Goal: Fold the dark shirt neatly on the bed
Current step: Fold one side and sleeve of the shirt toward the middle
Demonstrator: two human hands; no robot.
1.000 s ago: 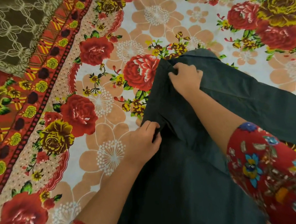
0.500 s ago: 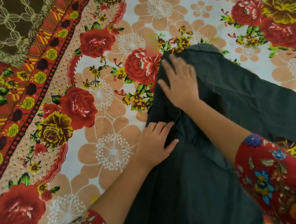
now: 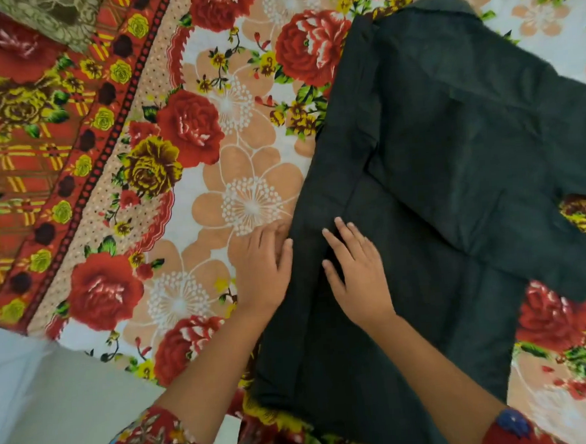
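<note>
Dark cloth: the dark shirt [image 3: 452,150] lies flat on the floral-sheeted bed [image 3: 249,204], its long axis running away from the person, with the collar [image 3: 443,5] far and the hem near. One sleeve [image 3: 578,135] sticks out to the right. The left hand [image 3: 265,271] lies flat at the shirt's folded left edge. The right hand [image 3: 356,276] lies flat on the fabric with fingers spread. Each grip is released. Open sheet stretches left to the bed's corner.
</note>
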